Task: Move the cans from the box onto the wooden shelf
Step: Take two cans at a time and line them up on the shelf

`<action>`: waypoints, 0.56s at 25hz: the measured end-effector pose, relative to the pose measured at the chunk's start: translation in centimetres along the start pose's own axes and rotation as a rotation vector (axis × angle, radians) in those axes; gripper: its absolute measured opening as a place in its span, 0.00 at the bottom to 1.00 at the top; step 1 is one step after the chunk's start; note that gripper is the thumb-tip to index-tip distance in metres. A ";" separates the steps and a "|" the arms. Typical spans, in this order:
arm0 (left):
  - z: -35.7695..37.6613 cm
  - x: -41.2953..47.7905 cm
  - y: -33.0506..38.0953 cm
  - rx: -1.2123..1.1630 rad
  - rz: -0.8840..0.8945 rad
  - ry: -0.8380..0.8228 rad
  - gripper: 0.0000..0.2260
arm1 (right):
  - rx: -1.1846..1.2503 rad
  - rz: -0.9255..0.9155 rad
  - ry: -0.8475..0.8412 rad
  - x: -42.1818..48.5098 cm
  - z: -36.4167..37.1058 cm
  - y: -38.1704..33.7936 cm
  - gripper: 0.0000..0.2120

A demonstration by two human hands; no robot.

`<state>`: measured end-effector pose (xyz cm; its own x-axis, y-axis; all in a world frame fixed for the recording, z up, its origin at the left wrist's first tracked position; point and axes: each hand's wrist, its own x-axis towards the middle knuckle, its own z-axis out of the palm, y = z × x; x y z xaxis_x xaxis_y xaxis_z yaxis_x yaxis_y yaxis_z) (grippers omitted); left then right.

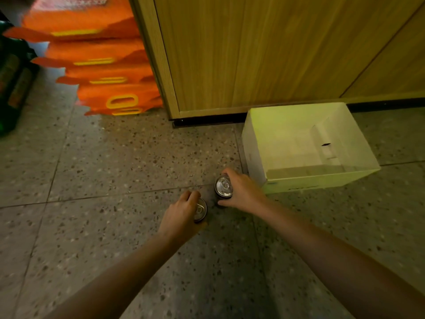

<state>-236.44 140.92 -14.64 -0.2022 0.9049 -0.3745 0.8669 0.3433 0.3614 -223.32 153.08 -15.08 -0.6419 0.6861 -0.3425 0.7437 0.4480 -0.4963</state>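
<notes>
White cardboard, the box (255, 153) sits empty. Just left of it, each hand grips one can: left hand (181, 215) on the nearer can (200, 211), right hand (243, 192) on the farther can (223, 185). Carrying step; next they must rise to the shelf, which is out of view.

This looks like a shop or its stockroom. A tall stack of orange cardboard carry-cases with yellow handle slots (101, 65) stands on the speckled terrazzo tile floor (92, 157) beside a light wood-grain panelled unit with a black plinth (241, 54). Dark shrink-wrapped packs (13, 77) sit at far left, blurred.
</notes>
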 end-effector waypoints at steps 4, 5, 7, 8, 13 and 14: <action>-3.6 0.3 0.9 -0.112 -0.031 0.066 0.31 | 0.090 -0.028 0.028 -0.2 -2.3 -1.1 0.32; -5.6 0.2 1.5 -0.145 -0.026 0.094 0.32 | 0.123 -0.031 0.043 -0.6 -3.9 -1.9 0.31; -11.1 -0.9 3.5 -0.207 -0.044 0.146 0.35 | 0.190 -0.023 0.081 -2.1 -8.9 -4.5 0.30; -14.3 -1.7 4.8 -0.228 -0.052 0.160 0.37 | 0.213 -0.018 0.106 -3.1 -11.8 -6.0 0.30; -32.7 -8.0 12.4 -0.249 -0.012 0.201 0.32 | 0.215 -0.029 0.140 -10.6 -30.0 -16.1 0.30; -36.7 -9.5 14.2 -0.245 0.015 0.205 0.30 | 0.228 -0.050 0.151 -12.2 -34.0 -18.3 0.29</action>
<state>-238.99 146.46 25.39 -0.2997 0.9335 -0.1968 0.7398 0.3576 0.5699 -222.70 155.98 25.31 -0.6291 0.7516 -0.1984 0.6392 0.3550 -0.6822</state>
